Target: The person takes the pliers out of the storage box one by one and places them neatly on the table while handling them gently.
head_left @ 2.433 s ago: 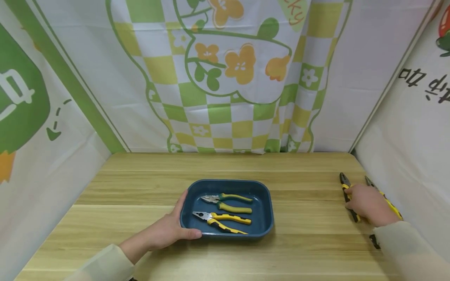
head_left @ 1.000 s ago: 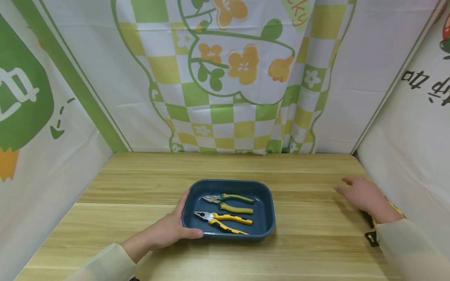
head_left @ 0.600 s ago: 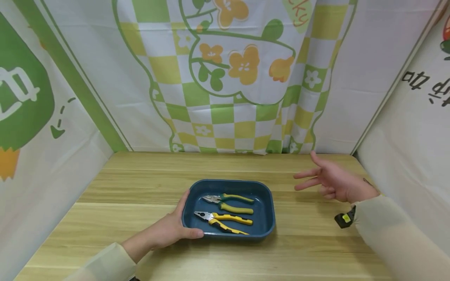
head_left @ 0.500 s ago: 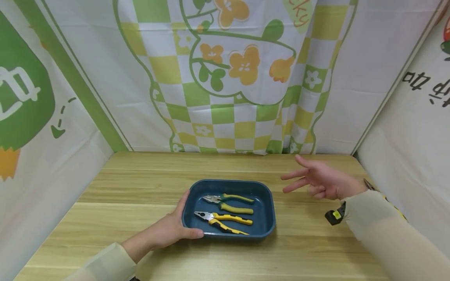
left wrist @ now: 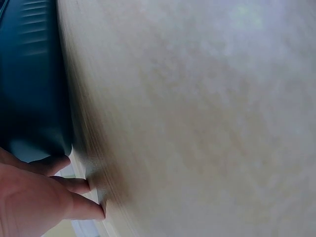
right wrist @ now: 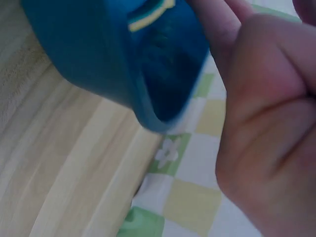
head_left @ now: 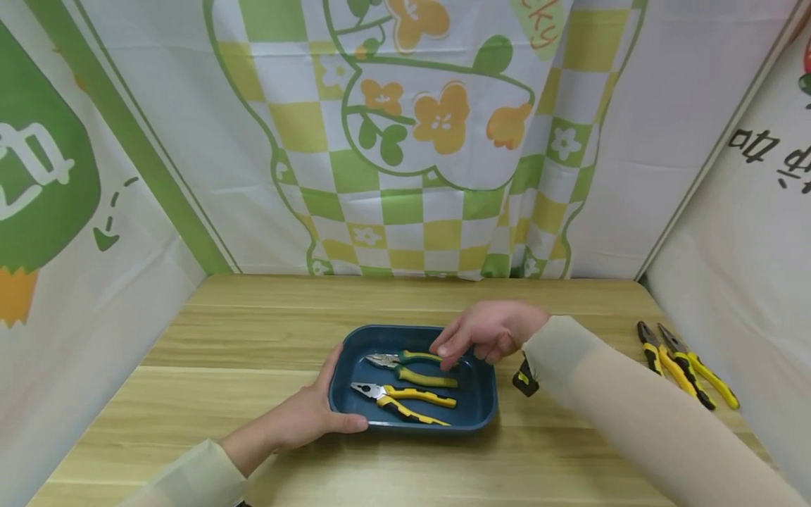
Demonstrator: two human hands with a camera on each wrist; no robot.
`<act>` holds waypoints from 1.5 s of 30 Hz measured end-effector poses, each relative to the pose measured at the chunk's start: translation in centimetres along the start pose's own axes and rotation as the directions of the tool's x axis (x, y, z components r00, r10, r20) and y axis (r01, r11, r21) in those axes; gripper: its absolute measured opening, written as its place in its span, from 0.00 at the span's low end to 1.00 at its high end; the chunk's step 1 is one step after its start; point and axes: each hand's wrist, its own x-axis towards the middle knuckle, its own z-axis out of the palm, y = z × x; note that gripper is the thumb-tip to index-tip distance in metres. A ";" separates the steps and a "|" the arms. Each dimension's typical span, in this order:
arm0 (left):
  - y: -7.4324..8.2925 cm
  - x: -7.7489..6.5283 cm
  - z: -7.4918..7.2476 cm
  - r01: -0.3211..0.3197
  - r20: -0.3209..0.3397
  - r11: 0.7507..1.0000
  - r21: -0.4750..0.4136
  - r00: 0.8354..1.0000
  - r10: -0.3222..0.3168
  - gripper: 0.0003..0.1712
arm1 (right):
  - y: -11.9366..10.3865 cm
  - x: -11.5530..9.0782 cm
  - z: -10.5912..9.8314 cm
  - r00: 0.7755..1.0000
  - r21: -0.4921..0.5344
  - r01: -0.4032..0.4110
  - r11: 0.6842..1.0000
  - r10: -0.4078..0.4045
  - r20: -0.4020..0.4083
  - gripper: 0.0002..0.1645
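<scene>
My left hand (head_left: 307,415) holds the blue tray (head_left: 474,410) by its left end, fingers spread along the outer wall and thumb over the near corner. My right hand (head_left: 497,329) is over the tray's far right part, thumb and fingertips pointing down at the green-handled pliers (head_left: 427,379); I cannot tell whether they pinch the handle or only hang above it, since the hand hides that end. Those pliers lie flat in the tray, farther from me, with the yellow-and-black pliers (head_left: 421,396) nearer (both have their noses to the left). The tray sits on the wooden worktop (head_left: 222,394). Well apart, near the worktop's right edge, two more pairs of pliers (head_left: 673,341) lie side by side, noses away from me. Behind the worktop hangs a checked curtain (head_left: 441,234).
</scene>
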 end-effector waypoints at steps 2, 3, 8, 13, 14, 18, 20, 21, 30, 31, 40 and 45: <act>0.1 -0.1 0.0 -0.001 0.003 1.000 -0.008 1.000 0.001 0.78 | -0.1 0.7 0.5 1.000 -0.031 -0.029 0.999 0.029 0.010 0.28; 0.1 -0.1 0.0 -0.001 0.003 1.000 -0.011 1.000 0.001 0.78 | -0.2 1.0 0.7 0.999 -0.057 -0.042 0.998 0.042 0.008 0.27; 0.3 -0.2 0.0 0.000 -0.001 1.000 0.000 1.000 0.000 0.78 | -0.2 2.0 1.4 0.996 -0.139 -0.094 0.986 0.093 -0.013 0.24; 0.2 -0.1 0.0 0.002 -0.007 1.000 0.005 1.000 -0.002 0.78 | -0.4 2.9 1.9 0.992 -0.209 -0.125 0.970 0.125 -0.010 0.21; 0.2 -0.1 0.0 0.001 -0.006 1.000 0.003 1.000 -0.001 0.78 | -0.5 3.0 2.1 0.991 -0.224 -0.129 0.966 0.130 -0.009 0.20; 0.1 -0.1 0.0 0.001 -0.002 1.000 -0.010 1.000 -0.001 0.77 | -0.7 3.6 2.5 0.987 -0.231 -0.158 0.960 0.162 -0.002 0.20; 0.1 -0.1 0.0 0.003 -0.001 1.000 -0.012 1.000 -0.003 0.77 | -0.7 3.8 2.5 0.983 -0.212 -0.175 0.961 0.182 0.011 0.21; 0.1 -0.1 0.0 0.005 -0.001 1.000 -0.013 1.000 -0.005 0.77 | -0.8 3.9 2.6 0.981 -0.198 -0.184 0.963 0.191 0.019 0.21; -0.2 0.1 0.0 0.005 -0.003 1.000 -0.008 1.000 -0.005 0.77 | -1.5 3.9 2.8 0.972 -0.216 -0.217 0.952 0.231 0.045 0.22; -0.1 0.1 0.0 0.004 -0.004 1.000 -0.007 1.000 -0.004 0.77 | -1.7 3.9 2.9 0.971 -0.231 -0.219 0.948 0.235 0.046 0.23; -0.1 -0.1 0.0 0.014 0.008 1.000 -0.010 1.000 -0.014 0.77 | -2.5 4.4 3.0 0.958 -0.303 -0.257 0.918 0.284 0.048 0.21; 0.0 -0.1 0.0 0.025 0.007 1.000 -0.004 1.000 -0.025 0.77 | -2.2 4.7 2.9 0.960 -0.265 -0.254 0.930 0.277 0.051 0.18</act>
